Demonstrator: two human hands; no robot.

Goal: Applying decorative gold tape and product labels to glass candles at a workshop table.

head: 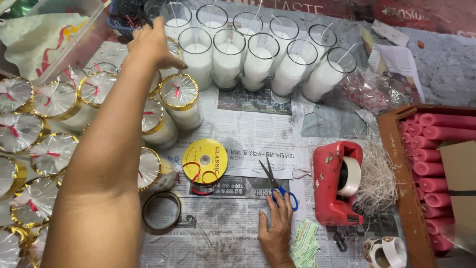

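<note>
— What's closest?
— The left arm, stretching over the wrapped candles (pixel 54 99); the left hand (pixel 151 44) rests on one, fingers curled, grip unclear.
— And the right hand (pixel 275 226)?
— Flat and open on the newspaper (pixel 223 233), fingertips touching the scissors (pixel 277 182), left of the red tape dispenser (pixel 337 183).

The glass candles (pixel 258 59) were clear with white wax. The wrapped candles (pixel 181 99) had clear shiny film, gold bands at the rim and small red ribbon ties. The ribbon spool (pixel 205 161) was yellow with black print, and red ribbon (pixel 198 187) curled from it. The scissors (pixel 277 181) had blue handles and grey blades. The tape dispenser (pixel 336 183) was red and held a whitish roll. The box (pixel 404 198) was brown, filled with pink candles (pixel 441 134). The labels (pixel 303 243) were green and white. The newspaper (pixel 248 129) on the table was grey-white with black print. The shredded string (pixel 378 181) was off-white.
</note>
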